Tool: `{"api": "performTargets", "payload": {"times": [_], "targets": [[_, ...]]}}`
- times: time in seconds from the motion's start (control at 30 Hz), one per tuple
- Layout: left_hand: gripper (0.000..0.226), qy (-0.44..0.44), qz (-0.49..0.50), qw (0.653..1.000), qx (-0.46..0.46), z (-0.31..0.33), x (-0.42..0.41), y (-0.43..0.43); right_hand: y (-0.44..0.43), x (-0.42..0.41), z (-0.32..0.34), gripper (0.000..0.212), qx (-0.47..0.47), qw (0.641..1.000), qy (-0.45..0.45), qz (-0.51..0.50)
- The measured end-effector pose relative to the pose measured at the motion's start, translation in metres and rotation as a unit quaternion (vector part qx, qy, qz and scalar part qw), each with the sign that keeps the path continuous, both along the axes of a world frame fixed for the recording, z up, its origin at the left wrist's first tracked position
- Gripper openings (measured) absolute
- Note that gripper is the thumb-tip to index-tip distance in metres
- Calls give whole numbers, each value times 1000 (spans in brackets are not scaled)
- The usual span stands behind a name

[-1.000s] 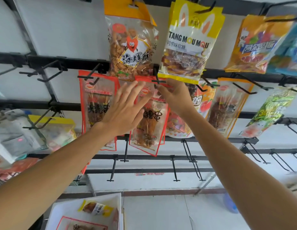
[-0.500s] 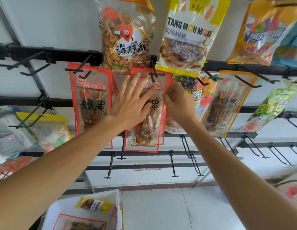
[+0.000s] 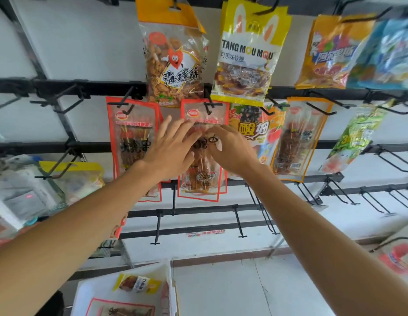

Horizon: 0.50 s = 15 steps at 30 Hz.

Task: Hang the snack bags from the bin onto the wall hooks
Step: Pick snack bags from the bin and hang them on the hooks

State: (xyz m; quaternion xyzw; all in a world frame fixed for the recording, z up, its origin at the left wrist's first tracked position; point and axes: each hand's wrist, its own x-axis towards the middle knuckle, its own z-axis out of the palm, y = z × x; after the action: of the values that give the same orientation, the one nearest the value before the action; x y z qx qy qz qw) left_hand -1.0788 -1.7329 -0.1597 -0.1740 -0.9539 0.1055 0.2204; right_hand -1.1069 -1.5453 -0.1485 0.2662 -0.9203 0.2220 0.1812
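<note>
Left hand [image 3: 173,153] flat, fingers straight; right hand [image 3: 232,153] curled, grip unclear; both slid down from the hook [image 3: 208,106] onto the skewer bag [image 3: 203,188], now hanging there. Done here; bin [image 3: 93,288] next.

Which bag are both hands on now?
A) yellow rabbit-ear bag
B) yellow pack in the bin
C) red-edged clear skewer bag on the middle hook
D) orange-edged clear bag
C: the left hand and right hand touch the red-edged clear plastic skewer bag hanging on the black hook.
</note>
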Motion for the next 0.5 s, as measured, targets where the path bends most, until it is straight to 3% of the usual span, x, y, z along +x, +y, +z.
{"api": "performTargets", "payload": {"times": [0.33,0.5], "targets": [[50,-104,-17,994,38,17,60,-30,-4,51,15,34,68,995,-73,26],[50,-170,59,982,64,30,102,-38,-12,73,20,37,125,984,-115,60]]}}
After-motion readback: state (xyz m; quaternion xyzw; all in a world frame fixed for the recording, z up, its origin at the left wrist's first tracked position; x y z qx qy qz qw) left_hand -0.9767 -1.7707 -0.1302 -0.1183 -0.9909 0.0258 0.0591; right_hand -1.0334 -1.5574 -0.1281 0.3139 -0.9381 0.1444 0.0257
